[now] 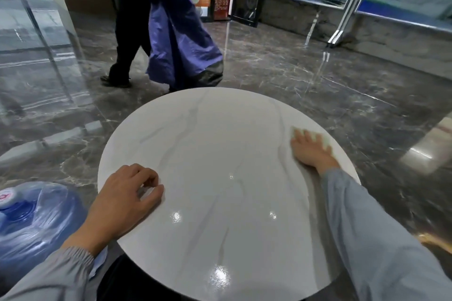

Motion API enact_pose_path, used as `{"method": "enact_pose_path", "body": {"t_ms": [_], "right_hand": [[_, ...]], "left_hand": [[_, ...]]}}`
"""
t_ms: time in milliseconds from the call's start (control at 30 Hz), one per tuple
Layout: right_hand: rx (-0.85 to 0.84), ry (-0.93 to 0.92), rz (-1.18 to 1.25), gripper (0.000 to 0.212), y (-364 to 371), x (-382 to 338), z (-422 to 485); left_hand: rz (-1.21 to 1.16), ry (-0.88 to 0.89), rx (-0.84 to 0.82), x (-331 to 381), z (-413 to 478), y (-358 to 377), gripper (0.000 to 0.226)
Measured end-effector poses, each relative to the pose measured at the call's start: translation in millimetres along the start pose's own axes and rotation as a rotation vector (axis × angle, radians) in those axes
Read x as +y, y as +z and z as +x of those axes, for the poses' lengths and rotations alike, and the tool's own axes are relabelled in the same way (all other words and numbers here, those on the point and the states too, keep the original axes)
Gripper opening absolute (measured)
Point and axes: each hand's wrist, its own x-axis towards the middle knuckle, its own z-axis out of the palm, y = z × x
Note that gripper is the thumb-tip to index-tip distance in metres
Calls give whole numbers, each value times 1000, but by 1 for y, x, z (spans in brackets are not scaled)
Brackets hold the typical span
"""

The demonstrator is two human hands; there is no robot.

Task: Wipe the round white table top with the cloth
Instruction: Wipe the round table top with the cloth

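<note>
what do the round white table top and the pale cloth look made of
Round white table top: looks like polished marble or a marble-look slab, going by grey veins and sharp glints. Pale cloth: probably soft fabric, lying flat under the right hand; blurred.

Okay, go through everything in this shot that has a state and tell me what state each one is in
cloth: flat on the table top near its right edge, under the right hand.
right hand: fingers straight and spread, pressing the cloth.
left hand: loosely curled, holding nothing, resting on the table's left edge.
table top: glossy, reflecting lights.
water jug: capped, wrapped in clear film.
</note>
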Motion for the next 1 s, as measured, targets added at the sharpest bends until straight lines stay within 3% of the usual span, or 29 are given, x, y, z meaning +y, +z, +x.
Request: {"method": "enact_pose_path", "body": {"t_ms": [233,367,467,700,800,900,1000], "right_hand": [[-122,-613,-104,55,68,-179,-103],[-133,-721,-70,56,75,-177,-129],[-80,-649,-106,56,55,-125,-106],[22,-13,-9,60,-2,85,-48],[1,10,7,70,-4,106,-45],[-19,24,-37,59,0,87,-63],[-42,-159,-119,56,14,46,-92]], "left_hand": [[-7,-7,-3,-1,-2,-1,18],[-8,2,-1,0,-1,-2,18],[8,15,-2,-1,-1,-2,19],[12,5,9,2,-1,-1,22],[21,-2,4,2,0,-1,24],[19,-1,3,2,0,-1,24],[19,-1,-3,5,1,-1,22]]}}
